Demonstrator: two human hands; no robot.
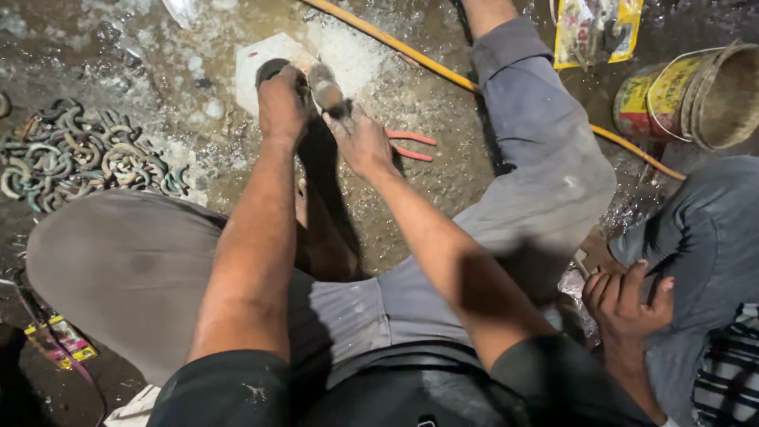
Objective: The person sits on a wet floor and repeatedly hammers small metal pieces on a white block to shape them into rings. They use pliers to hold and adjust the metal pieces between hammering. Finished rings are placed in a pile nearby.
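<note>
Your left hand [283, 101] pinned a dark curved piece [271, 69]; your right hand [362, 142] gripped the hammer [328, 93] (fingers beside its head): a glancing blow risked crushing them

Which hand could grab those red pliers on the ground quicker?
Probably the right hand. The red pliers lie just beside it, while the left hand sits farther away, pressing on a dark round piece.
</note>
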